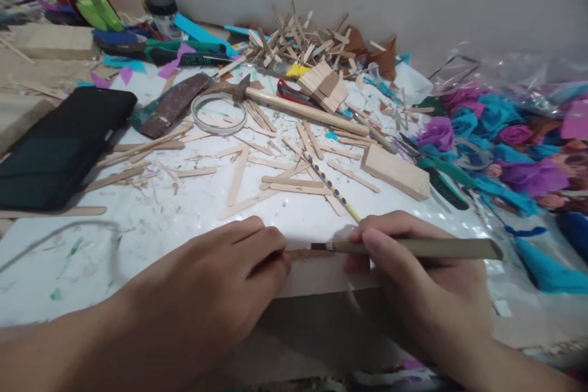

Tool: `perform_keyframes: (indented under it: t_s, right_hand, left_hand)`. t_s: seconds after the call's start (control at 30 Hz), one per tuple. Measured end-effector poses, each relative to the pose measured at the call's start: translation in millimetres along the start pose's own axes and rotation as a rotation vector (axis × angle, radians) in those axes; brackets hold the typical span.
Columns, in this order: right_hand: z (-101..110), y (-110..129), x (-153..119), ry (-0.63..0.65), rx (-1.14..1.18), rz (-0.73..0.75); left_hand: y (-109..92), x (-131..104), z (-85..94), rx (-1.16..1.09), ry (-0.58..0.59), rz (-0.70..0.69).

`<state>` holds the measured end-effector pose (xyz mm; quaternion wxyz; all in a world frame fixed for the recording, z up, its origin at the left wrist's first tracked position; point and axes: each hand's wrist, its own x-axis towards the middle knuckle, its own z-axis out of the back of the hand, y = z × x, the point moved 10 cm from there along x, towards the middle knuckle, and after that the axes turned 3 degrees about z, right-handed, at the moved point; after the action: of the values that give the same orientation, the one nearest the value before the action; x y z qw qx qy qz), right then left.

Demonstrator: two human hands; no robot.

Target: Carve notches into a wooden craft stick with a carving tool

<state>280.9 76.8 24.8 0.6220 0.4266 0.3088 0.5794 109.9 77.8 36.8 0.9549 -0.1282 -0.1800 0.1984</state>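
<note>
My right hand (418, 269) is closed around a carving tool (441, 248) with a long, olive-tan handle. Its short dark metal tip points left. In a pinch, my left hand (229, 282) grips a thin brown wooden stick (305, 253) close to the table's front edge. The tool's tip lies over or beside this stick; whether they touch I cannot tell. Most of the stick is hidden under my left fingers. Just beyond my right hand lies a yellow stick with purple dots (326, 180). Loose craft sticks (294, 182) are scattered farther back.
A black phone (64, 147) lies at left. Behind the sticks are a hammer (303, 111), a roll of clear tape (218, 114) and a heap of sticks (298, 43). A wood block (395, 171), green-handled pliers (443, 184) and crepe paper flowers (496, 116) are at right.
</note>
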Motion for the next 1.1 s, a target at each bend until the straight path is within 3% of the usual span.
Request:
perform_keyframes:
  t_s: [0.2, 0.3, 0.43, 0.63, 0.8, 1.0, 1.1]
  right_hand:
    - [6.5, -7.7, -5.3, -0.025, 0.052, -0.052]
    - [12.3, -2.3, -4.4, -0.039, -0.031, -0.015]
    - [2.4, 11.2, 2.1, 0.038, -0.133, 0.065]
    - [-6.2, 29.1, 2.9, 0.054, -0.296, 0.239]
    - [-17.3, 27.7, 1.7, 0.180, -0.177, 0.231]
    - [-3.1, 28.1, 2.5, 0.097, -0.235, 0.217]
    - [-2.1, 22.6, 0.8, 0.143, -0.273, 0.205]
  left_hand:
    - [6.5, -22.1, 7.4, -0.081, -0.006, 0.075]
    - [5.4, -29.3, 10.6, -0.132, -0.038, 0.102]
    - [-3.9, -29.7, 9.9, -0.056, -0.075, 0.059]
    - [-13.3, -27.2, 9.3, 0.016, -0.106, 0.014]
    - [-20.8, -28.9, 5.6, 0.031, -0.098, -0.025]
    - [-29.4, -31.1, -4.5, 0.114, -0.065, -0.041]
    - [-31.3, -30.0, -6.1, 0.153, -0.063, -0.027]
